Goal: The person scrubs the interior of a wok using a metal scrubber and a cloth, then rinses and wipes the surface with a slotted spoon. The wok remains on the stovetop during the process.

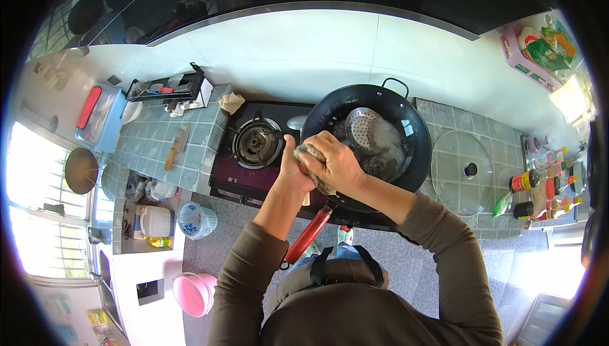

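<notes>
A grey-brown scrubbing pad or cloth (310,154) is pressed between my two hands, near the wok's left rim; its exact kind is unclear. My right hand (335,160) closes over it from the right. My left hand (294,167) supports it from the left with the thumb raised, palm side partly hidden. Beside and below my hands, the black wok (421,155) rests on the right side of the stove, holding foamy liquid (392,143). A perforated metal skimmer (364,129) lies inside the wok. The wok's red handle (309,234) points towards me.
A gas burner (257,143) is left of the wok. Farther left a cleaver (177,147) lies on the tiled counter. At right are a glass lid (456,174) and several condiment bottles (540,193). A lined bin (196,221) and a pink bucket (192,293) stand below left.
</notes>
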### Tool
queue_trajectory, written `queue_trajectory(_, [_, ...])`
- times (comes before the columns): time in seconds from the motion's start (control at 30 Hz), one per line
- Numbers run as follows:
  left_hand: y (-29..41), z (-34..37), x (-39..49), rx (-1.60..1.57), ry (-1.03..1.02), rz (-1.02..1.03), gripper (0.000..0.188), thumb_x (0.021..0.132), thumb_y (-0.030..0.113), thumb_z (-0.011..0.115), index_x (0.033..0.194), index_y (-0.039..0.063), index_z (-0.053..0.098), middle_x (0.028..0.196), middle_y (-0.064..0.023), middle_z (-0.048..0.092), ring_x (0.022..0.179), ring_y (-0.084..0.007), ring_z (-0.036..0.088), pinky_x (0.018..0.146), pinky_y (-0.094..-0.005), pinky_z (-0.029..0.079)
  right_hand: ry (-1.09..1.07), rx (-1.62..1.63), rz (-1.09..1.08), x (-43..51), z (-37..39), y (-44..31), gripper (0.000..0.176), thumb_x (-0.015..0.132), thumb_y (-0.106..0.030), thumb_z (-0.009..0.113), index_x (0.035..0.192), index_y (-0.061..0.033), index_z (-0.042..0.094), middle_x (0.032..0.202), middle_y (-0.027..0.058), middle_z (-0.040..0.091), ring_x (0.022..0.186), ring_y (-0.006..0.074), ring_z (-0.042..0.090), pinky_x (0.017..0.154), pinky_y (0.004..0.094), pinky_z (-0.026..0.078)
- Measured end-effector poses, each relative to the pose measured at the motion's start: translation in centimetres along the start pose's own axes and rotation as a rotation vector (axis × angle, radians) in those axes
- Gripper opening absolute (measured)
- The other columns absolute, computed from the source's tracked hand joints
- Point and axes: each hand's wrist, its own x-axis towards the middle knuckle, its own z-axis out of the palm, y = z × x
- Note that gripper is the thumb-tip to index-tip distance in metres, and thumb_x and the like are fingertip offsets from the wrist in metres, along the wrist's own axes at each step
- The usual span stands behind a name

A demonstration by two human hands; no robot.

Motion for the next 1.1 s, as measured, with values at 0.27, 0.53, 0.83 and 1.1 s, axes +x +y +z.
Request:
queue_trajectory(0.27, [0.5, -0.1, 0.8, -0.083, 0.058, -0.19, 0.106, 0.076, 0.076, 0.044, 0.128, -0.016, 0.031, 0.128, -0.0303, 0.04, 0.124, -0.0426, 0.037, 0.105, -0.0571, 0.027, -0.014, -0.263, 0.089, -0.7, 0.6, 7.6, 0.019, 0.083, -0.028, 0.062, 0.087, -0.0111, 0.054, 0.083, 0.0115, 0.056, 0.075, 0.0351, 0.06, 0.061, 0.0443, 0.049])
queue_trajectory(0.53, [1.3, 0.5, 0.4, -0.158, -0.086, -0.248, 0.081, 0.091, 0.036, 0.052, 0.119, -0.032, 0.018, 0.129, -0.0428, 0.029, 0.119, -0.0535, 0.039, 0.101, -0.0562, 0.038, -0.186, -0.575, 0.444, -2.3, -1.6, 17.2, 0.024, 0.086, -0.034, 0.056, 0.1, -0.0151, 0.054, 0.099, 0.0121, 0.058, 0.086, 0.0354, 0.061, 0.073, 0.0449, 0.049])
queue_trajectory(0.83, [2.0, -1.8, -0.2, -0.39, -0.115, -0.427, 0.045, 0.088, -0.001, 0.038, 0.122, -0.025, 0.022, 0.128, -0.0345, 0.032, 0.112, -0.0374, 0.051, 0.071, -0.0305, 0.059, -0.116, -0.728, 0.568, -3.7, -2.2, 21.6, 0.041, 0.08, -0.027, 0.068, 0.114, -0.0089, 0.053, 0.115, 0.0156, 0.05, 0.107, 0.0355, 0.052, 0.083, 0.0428, 0.049])
queue_trajectory(1.1, [3.4, -0.2, -0.8, 0.393, -0.274, -0.234, 0.038, 0.088, 0.004, 0.044, 0.122, -0.012, 0.041, 0.099, -0.0191, 0.059, 0.071, -0.0113, 0.056, 0.049, -0.0153, 0.041, 0.019, -0.261, 0.747, -3.1, -5.9, 21.9, 0.042, 0.075, -0.027, 0.071, 0.106, -0.0019, 0.06, 0.105, 0.0205, 0.062, 0.099, 0.0353, 0.059, 0.083, 0.0404, 0.047])
